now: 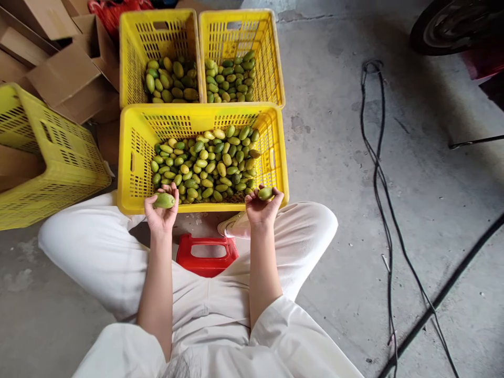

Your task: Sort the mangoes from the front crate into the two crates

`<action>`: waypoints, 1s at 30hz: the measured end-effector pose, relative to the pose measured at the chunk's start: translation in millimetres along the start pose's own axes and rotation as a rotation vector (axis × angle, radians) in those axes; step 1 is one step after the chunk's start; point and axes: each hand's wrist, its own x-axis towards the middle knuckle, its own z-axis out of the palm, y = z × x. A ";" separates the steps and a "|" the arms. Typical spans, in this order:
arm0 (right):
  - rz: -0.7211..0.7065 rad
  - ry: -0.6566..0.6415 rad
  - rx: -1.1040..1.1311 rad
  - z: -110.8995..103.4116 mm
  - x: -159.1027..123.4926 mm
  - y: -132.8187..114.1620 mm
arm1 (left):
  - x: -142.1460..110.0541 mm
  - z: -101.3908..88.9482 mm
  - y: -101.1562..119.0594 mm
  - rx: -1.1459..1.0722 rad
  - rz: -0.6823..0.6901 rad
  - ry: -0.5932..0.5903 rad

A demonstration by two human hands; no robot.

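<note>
My left hand (162, 207) is closed around a green oval fruit (164, 200) at the near left rim of a yellow plastic crate (202, 208). At the near right corner of that crate, my right hand (263, 206) grips a second green oval fruit (265, 193) between thumb and fingers. Inside the crate lies a loose heap of small green and yellowish oval fruits (212, 167), spread over its bottom. Both palms face up, and the held fruits show above them.
Behind stand two more yellow crates, one left (126, 63) and one right (279, 68), holding similar fruits. Cardboard boxes (66, 79) and another yellow crate (66, 142) are on the left. A red stool (207, 268) is beneath me. Black cables (378, 163) cross the floor near a wheel (441, 31).
</note>
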 end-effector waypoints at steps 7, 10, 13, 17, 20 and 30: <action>0.001 -0.008 0.068 4.8 -1.6 1.4 | 0.1 6.4 1.8 0.219 -0.046 0.024; -0.084 -0.103 0.008 5.7 -2.1 5.0 | 1.1 6.3 -1.8 0.346 -0.016 0.065; -0.185 -0.155 -0.042 4.7 -0.7 7.0 | 3.8 5.8 -2.5 0.391 -0.004 0.127; -0.365 -0.180 0.002 3.7 -1.8 -0.5 | 7.1 5.8 3.7 0.367 0.006 0.137; -0.412 -0.149 0.021 5.2 -7.7 -12.2 | 8.0 5.0 8.4 0.338 0.044 0.109; -0.415 -0.050 0.068 3.7 -9.7 -24.3 | 16.0 1.4 -2.5 0.214 0.079 0.070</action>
